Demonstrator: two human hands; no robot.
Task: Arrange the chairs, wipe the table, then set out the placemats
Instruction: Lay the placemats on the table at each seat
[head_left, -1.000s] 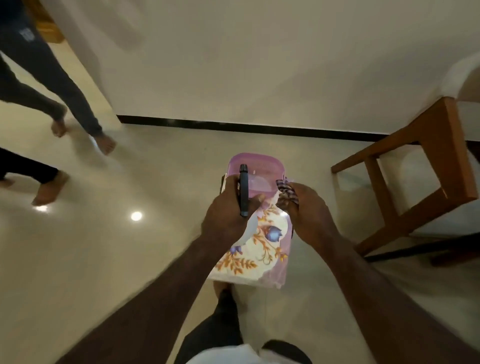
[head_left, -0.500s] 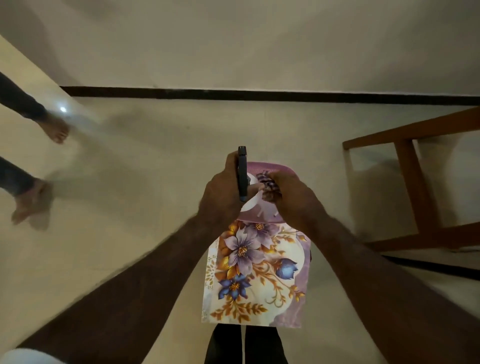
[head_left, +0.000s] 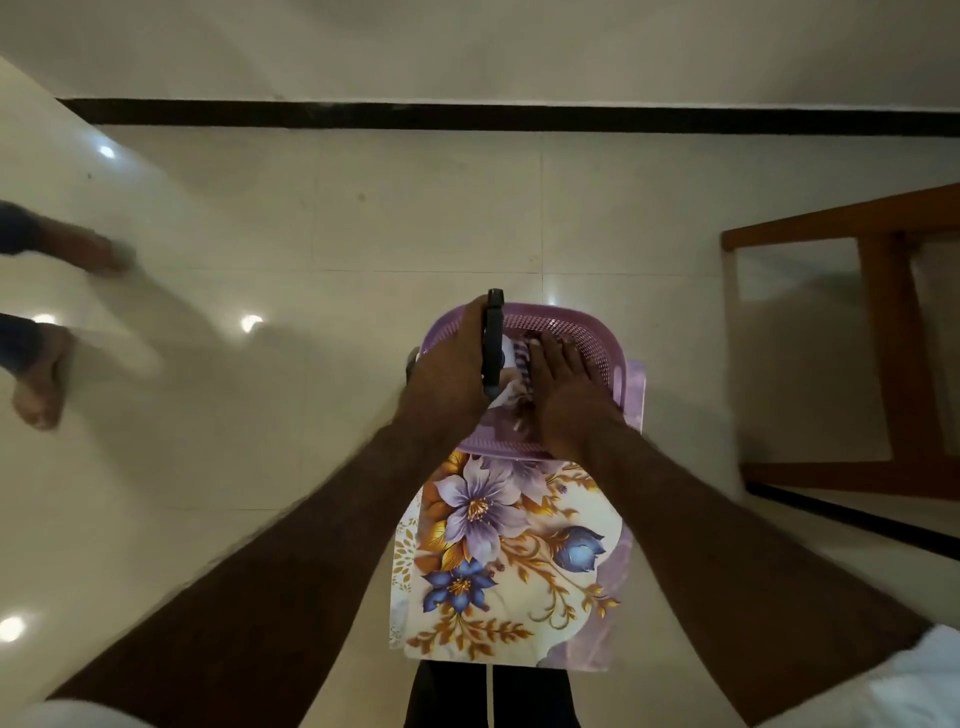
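Purple basket (head_left: 571, 332) is hovering over open floor (head_left: 260, 441), floral placemat (head_left: 509, 561) hanging off its near edge. My left hand (head_left: 447, 379) is gripping a black gadget (head_left: 492, 338) at the rim; my right hand (head_left: 566, 400) is lying flat-fingered on the cloth (head_left: 521, 358) inside.

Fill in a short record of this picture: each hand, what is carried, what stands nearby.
left hand: grips slim black object at the rim of purple perforated plastic basket
right hand: lies flat on striped cloth inside the basket
floral-printed placemat: hangs below the basket
nearby: brown wooden furniture frame at right; another person's bare feet at left
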